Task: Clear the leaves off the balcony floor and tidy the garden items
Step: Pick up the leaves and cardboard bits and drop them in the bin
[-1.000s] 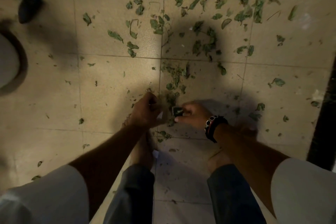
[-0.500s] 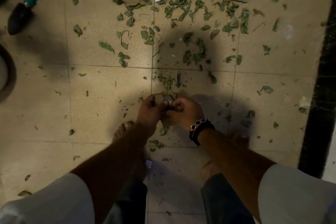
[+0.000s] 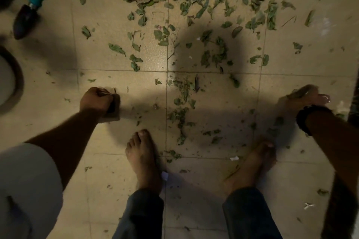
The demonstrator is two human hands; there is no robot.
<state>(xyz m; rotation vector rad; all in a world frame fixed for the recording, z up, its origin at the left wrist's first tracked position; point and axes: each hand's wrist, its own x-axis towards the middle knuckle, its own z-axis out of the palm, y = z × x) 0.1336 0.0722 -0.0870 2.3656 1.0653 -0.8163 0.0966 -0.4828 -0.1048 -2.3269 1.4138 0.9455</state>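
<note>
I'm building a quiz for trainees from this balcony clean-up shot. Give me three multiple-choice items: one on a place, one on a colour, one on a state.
1. Where does the hand trowel lie?
A. upper left of the floor
B. between the feet
C. by the right hand

2. What colour is the trowel's handle?
A. red
B. teal
C. yellow

3. What is the left hand doing?
A. hanging open with nothing in it
B. pressing flat on the tile
C. gripping a piece of cardboard

Answers:
1 A: it lies at the upper left, far from both hands and feet.
2 B: the handle is teal above a dark blade.
3 C: the fingers are curled round a brown card piece, while the right hand holds a clump of leaves, blurred.
</note>
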